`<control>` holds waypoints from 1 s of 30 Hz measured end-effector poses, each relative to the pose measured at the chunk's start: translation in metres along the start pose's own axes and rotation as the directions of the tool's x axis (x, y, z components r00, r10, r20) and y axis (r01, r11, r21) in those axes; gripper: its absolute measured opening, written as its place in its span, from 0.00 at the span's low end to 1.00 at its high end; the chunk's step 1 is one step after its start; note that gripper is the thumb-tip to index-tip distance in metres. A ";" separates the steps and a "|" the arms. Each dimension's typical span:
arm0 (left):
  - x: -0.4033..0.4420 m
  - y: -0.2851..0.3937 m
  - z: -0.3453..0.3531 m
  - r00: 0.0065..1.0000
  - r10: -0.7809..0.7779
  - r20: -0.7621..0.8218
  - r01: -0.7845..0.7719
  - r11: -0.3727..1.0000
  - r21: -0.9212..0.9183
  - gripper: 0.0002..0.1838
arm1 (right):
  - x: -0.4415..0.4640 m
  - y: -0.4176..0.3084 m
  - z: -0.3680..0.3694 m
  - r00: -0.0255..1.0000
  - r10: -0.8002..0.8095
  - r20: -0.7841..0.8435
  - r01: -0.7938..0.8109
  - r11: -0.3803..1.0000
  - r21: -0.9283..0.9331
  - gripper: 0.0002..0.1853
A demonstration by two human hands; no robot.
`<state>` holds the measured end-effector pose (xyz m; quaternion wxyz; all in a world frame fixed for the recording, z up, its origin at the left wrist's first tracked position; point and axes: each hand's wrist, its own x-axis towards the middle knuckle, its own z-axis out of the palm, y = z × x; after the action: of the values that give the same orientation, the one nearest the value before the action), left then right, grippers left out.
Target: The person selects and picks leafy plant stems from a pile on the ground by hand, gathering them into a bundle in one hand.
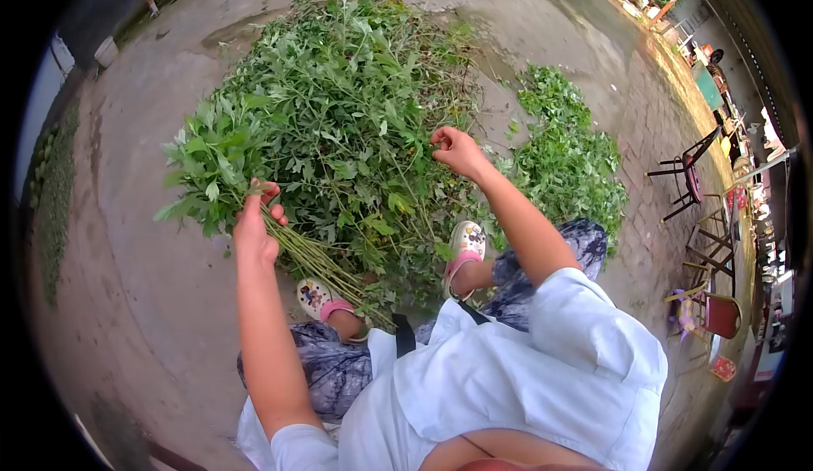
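My left hand [257, 227] is closed around a bundle of long green stems [318, 259]. Their leafy tops [212, 159] fan out at the upper left, and the cut ends point down toward my lap. Over the right side of a large heap of leafy plants [339, 90], my right hand [458, 151] has its thumb and fingers pinched together on a leafy stem. The leaves around those fingertips partly hide what they grip. The heap lies on the ground in front of my feet.
A smaller pile of green leaves [572, 137] lies right of the heap. My clogs [315, 298] are at the heap's near edge. Folding chairs [688, 175] stand on the brick paving at right. A white bucket [106, 52] sits far left.
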<state>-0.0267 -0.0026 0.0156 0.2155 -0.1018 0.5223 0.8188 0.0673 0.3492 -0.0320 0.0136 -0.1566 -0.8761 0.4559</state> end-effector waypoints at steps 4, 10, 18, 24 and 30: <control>0.000 -0.001 0.002 1.000 -0.010 -0.002 0.010 1.000 0.002 0.15 | 0.002 0.008 0.018 0.950 0.005 -0.312 -0.044 0.992 -0.118 0.10; 0.001 -0.001 -0.005 1.000 0.010 -0.006 -0.010 1.000 -0.015 0.15 | -0.006 -0.030 -0.040 0.806 -0.012 -0.592 0.138 0.976 0.168 0.13; 0.004 -0.009 -0.021 0.999 -0.027 -0.025 0.027 1.000 0.004 0.14 | -0.036 -0.204 0.002 0.789 0.102 -0.606 0.613 -0.073 0.786 0.15; 0.011 -0.023 -0.036 0.994 -0.084 -0.074 0.081 0.995 -0.052 0.13 | -0.210 -0.299 0.179 0.026 -0.826 0.563 -0.264 0.537 0.801 0.19; 0.009 -0.025 -0.050 0.991 -0.064 -0.121 0.054 0.995 -0.086 0.13 | -0.100 -0.200 0.104 0.872 -0.486 0.063 0.273 0.588 0.761 0.09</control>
<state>-0.0258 -0.0367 -0.0297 0.2026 -0.1765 0.4972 0.8250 0.0930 0.1308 0.0794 0.0557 0.1169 -0.6255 0.7694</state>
